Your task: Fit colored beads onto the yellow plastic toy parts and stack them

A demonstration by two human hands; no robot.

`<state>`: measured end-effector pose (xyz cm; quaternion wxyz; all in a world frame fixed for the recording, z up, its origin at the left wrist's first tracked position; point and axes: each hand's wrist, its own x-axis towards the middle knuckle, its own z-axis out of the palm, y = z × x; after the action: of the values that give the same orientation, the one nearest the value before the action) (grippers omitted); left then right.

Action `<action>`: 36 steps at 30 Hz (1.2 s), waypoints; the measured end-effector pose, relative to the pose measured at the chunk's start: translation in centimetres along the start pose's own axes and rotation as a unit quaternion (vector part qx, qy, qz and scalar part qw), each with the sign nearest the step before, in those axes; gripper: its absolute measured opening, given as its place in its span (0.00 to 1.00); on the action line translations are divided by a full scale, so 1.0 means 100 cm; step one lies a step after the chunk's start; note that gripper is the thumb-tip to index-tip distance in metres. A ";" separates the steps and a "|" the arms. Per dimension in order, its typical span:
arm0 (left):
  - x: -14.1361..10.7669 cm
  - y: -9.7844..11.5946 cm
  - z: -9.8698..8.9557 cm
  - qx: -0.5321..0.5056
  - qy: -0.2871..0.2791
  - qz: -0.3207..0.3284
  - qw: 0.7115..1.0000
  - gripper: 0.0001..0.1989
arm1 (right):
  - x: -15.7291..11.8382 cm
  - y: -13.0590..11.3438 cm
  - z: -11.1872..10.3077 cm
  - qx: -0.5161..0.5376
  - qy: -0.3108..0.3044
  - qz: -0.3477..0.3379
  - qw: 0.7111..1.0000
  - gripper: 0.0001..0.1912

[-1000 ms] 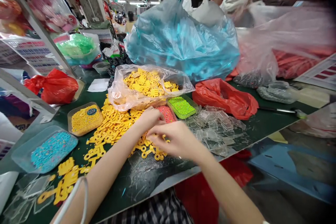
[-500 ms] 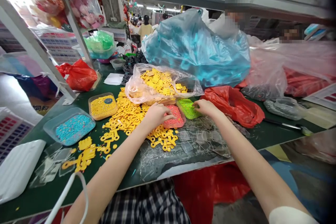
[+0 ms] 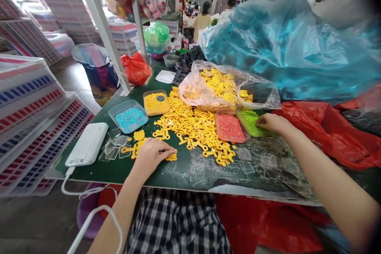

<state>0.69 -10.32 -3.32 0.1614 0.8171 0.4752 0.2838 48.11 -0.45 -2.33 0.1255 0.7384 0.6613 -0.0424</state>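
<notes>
My left hand (image 3: 152,154) is low over the table's front left, fingers curled and pinched on a yellow plastic piece (image 3: 172,156) that pokes out past the fingertips. Just left of it lie several loose yellow pieces (image 3: 138,135) with palm-like ends and ring handles. At the tub of green beads (image 3: 250,121), my right hand (image 3: 271,123) has its fingers closed together over the beads; what they pinch is hidden. A tub of pink-red beads (image 3: 229,127) sits beside the green one. Between my hands spreads a heap of yellow pieces (image 3: 195,125).
Tubs of blue beads (image 3: 131,119) and yellow beads (image 3: 156,103) stand at left, near a white power bank (image 3: 87,144) with a cable. Clear plastic squares (image 3: 268,161) lie at front right. A red bag (image 3: 324,127) and large blue bag (image 3: 285,59) bound the right and back.
My left hand has moved from beside the pink-red beads to the loose yellow pieces at front left. My right hand stays at the green beads. The view has swung left.
</notes>
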 end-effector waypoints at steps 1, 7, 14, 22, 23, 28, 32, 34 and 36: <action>-0.004 -0.002 0.002 0.006 0.000 0.004 1.000 0.11 | -0.002 -0.001 -0.001 0.002 0.008 -0.003 1.000 0.10; -0.012 -0.008 0.019 0.000 0.005 0.058 0.998 0.12 | -0.011 -0.012 -0.005 0.017 0.080 -0.011 0.997 0.05; -0.016 -0.008 0.025 -0.007 0.034 0.083 0.996 0.14 | -0.042 -0.026 -0.027 0.024 0.187 0.022 0.982 0.10; -0.020 -0.005 0.025 -0.024 0.029 0.070 0.997 0.16 | -0.162 -0.189 0.000 0.358 0.304 -0.276 0.839 0.11; -0.020 -0.005 0.025 -0.023 0.029 0.069 0.997 0.16 | -0.169 -0.211 0.011 0.374 0.280 -0.297 0.833 0.11; -0.020 -0.005 0.025 0.002 0.028 0.056 0.998 0.15 | -0.168 -0.266 0.047 0.380 0.243 -0.316 0.835 0.11; -0.019 -0.008 0.027 0.020 0.017 0.037 0.999 0.13 | -0.165 -0.274 0.050 0.365 0.256 -0.315 0.838 0.12; -0.017 -0.009 0.027 0.026 0.014 0.032 0.999 0.12 | -0.165 -0.276 0.050 0.362 0.262 -0.313 0.838 0.11; -0.015 -0.008 0.025 0.020 0.016 0.029 0.999 0.11 | -0.166 -0.277 0.051 0.364 0.266 -0.311 0.837 0.11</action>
<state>1.11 -11.20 -6.21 0.1293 0.8290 0.4593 0.2915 19.23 -15.08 -7.10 -0.3528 0.4694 0.8007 -0.1187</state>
